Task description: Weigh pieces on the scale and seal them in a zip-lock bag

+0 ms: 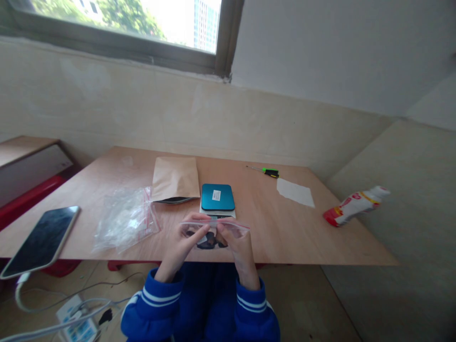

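Between my hands is a clear zip bag (213, 243) with several dark pieces inside; their kind I cannot make out. My left hand (183, 241) pinches the bag's top edge left of its middle. On the other side, my right hand (237, 237) grips the same edge, thumb close to the left one. Just beyond the bag lies a small scale with a blue-topped plate (217, 197) bearing a white label. A brown paper pouch (176, 178), its dark mouth towards me, rests left of the scale. Farther left is a pile of clear zip bags (124, 218).
A phone (42, 237) with a white cable lies at the table's left edge. Behind the scale to the right are a green-and-black screwdriver (269, 172) and a white paper piece (295, 192). A red-and-white bottle (352, 206) stands at the right. Cables (81, 304) run below the table.
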Demonstrator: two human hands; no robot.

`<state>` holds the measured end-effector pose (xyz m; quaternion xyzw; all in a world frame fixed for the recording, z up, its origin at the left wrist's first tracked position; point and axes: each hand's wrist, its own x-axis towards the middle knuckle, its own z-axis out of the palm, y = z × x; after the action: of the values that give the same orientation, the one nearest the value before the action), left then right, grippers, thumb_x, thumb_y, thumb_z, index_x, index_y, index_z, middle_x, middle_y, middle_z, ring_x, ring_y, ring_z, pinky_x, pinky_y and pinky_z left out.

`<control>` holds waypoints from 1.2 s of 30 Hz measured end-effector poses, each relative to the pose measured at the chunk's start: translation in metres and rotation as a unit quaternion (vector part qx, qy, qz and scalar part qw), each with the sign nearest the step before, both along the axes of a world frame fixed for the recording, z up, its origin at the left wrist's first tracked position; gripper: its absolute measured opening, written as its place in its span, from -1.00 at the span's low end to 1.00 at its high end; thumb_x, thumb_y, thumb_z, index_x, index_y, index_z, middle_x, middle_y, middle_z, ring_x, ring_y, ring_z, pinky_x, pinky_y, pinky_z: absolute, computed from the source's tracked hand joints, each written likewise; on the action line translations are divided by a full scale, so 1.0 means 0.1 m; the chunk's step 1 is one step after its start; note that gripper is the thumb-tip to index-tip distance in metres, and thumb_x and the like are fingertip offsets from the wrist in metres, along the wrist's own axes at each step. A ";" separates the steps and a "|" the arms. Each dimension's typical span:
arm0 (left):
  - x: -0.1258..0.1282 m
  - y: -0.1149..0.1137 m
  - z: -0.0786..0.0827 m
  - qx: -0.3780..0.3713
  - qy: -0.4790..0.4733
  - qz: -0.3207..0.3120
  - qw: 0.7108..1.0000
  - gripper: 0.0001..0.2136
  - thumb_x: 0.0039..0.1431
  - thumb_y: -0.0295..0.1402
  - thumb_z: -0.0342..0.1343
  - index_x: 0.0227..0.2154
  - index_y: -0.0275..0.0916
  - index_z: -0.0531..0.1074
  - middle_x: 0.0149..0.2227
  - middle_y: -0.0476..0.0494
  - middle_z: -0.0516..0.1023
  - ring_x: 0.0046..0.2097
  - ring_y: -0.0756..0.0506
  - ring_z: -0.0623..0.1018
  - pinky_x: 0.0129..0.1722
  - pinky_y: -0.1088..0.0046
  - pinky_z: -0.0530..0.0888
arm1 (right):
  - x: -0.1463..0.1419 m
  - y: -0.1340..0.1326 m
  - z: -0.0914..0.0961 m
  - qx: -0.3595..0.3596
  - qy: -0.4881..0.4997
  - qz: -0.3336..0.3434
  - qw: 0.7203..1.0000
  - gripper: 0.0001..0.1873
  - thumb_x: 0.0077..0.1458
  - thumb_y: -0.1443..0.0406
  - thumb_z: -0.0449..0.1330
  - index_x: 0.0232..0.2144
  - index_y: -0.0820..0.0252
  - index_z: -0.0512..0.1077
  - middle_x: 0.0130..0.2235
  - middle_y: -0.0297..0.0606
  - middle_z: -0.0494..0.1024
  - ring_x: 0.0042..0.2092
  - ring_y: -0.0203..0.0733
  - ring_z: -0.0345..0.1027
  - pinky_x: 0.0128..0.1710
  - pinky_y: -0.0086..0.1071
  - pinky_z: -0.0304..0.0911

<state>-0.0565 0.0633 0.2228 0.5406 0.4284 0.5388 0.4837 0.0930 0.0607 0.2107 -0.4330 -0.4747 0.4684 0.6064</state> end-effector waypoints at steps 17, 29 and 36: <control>0.11 0.00 -0.03 0.037 0.077 0.105 0.991 -0.84 0.06 -0.25 0.23 -0.45 -0.23 0.59 -0.47 -0.07 0.62 -0.39 -0.07 0.57 -0.37 0.47 0.47 | -0.11 0.03 -0.01 0.023 -0.045 -0.077 0.996 -0.82 0.00 0.19 0.30 -0.43 0.21 0.56 -0.38 -0.24 0.60 -0.29 -0.15 0.49 -0.22 -0.31 0.40; 0.10 0.00 0.05 -0.021 -0.013 0.075 0.997 -0.82 -0.02 -0.24 0.28 -0.41 -0.25 0.60 -0.38 -0.12 0.67 -0.29 -0.15 0.63 -0.24 0.37 0.54 | -0.12 -0.03 -0.01 -0.007 -0.017 -0.123 0.992 -0.71 0.05 0.09 0.25 -0.46 0.20 0.57 -0.41 -0.24 0.61 -0.31 -0.11 0.49 -0.25 -0.30 0.37; 0.00 0.03 0.01 -0.008 -0.023 0.109 0.994 -0.80 0.03 -0.21 0.25 -0.39 -0.24 0.55 -0.43 -0.07 0.63 -0.34 -0.08 0.60 -0.31 0.45 0.51 | -0.03 -0.01 -0.01 0.000 -0.017 -0.078 0.997 -0.49 0.16 -0.08 0.07 -0.27 0.18 0.60 -0.29 -0.16 0.65 -0.21 -0.06 0.52 -0.15 -0.24 0.39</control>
<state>-0.0564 0.0664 0.2236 0.4743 0.4777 0.5970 0.4364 0.0896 0.0593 0.2098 -0.4766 -0.4499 0.4124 0.6328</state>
